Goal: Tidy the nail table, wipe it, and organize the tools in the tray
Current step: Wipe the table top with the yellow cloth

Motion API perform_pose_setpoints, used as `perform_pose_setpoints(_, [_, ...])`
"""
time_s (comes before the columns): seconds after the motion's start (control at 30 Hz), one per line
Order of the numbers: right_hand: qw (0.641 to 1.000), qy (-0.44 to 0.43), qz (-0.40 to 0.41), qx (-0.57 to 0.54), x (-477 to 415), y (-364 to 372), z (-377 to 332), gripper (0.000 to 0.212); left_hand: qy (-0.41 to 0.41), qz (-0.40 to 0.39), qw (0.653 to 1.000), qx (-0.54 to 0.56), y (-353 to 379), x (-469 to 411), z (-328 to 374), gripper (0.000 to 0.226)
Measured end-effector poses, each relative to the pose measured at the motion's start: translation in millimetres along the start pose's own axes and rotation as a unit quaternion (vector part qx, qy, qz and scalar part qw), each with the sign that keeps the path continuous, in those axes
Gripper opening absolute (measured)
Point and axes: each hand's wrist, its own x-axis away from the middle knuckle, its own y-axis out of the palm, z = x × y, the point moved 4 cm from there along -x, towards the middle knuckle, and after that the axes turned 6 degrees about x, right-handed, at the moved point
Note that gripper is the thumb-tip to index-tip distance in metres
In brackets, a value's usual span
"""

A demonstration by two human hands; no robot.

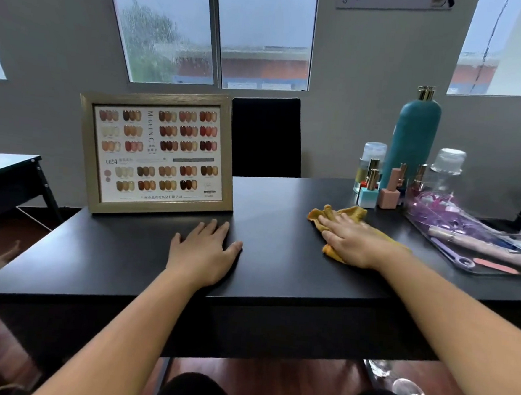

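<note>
Flat and spread, my right hand (pixel 350 245) presses down on a mustard-yellow cloth (pixel 352 212), fingers straight and pointing to the left. The cloth lies bunched on the black nail table (pixel 283 205), its edges showing past my fingertips and under my wrist. My left hand (pixel 203 252) rests palm-down on the bare tabletop, well apart from the cloth, fingers relaxed and straight, holding nothing.

Just beyond my left fingertips a framed nail colour chart (pixel 157 153) stands upright on the table, leaning back a little. At the right of the table sits a clear tray (pixel 420 228). It holds a long pink-handled tool (pixel 477 246), a purple tool (pixel 452 254) and a pink nail file (pixel 495 265), all lying roughly side by side, with crumpled purple-tinted plastic (pixel 434 203) at the far end.

Behind the cloth stands a cluster of bottles: a tall teal bottle (pixel 411 143) with a gold top, a pink polish bottle (pixel 390 191), a teal-and-white polish bottle (pixel 369 192) and two clear bottles (pixel 446 170), one at each side. They stand close together near the tray's far end; I cannot tell whether any of them touch it.

A black chair back (pixel 265 136) shows across the table, under rain-streaked windows (pixel 215 33).
</note>
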Motion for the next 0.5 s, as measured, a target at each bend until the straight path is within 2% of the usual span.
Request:
perform_pose_setpoints(0.2, [0.995, -0.098, 0.002, 0.011, -4, 8, -84, 0.053, -0.002, 0.004, 1.000, 0.016, -1, 0, -2, 0.058])
perform_pose_setpoints(0.4, [0.983, -0.186, 0.003, -0.008, 33, 16, -88, 0.053, -0.011, 0.013, 0.999, 0.046, -5, 0, 1, 0.054])
perform_pose_setpoints(0.43, [0.980, -0.196, 0.006, -0.032, 37, 14, -88, 0.053, -0.013, 0.026, 0.997, 0.066, -9, 0, 5, 0.053])
perform_pose_setpoints(0.5, [0.967, -0.192, 0.040, -0.162, 43, 3, -83, 0.052, 0.012, 0.069, 0.990, 0.121, -20, 0, 16, 0.051])
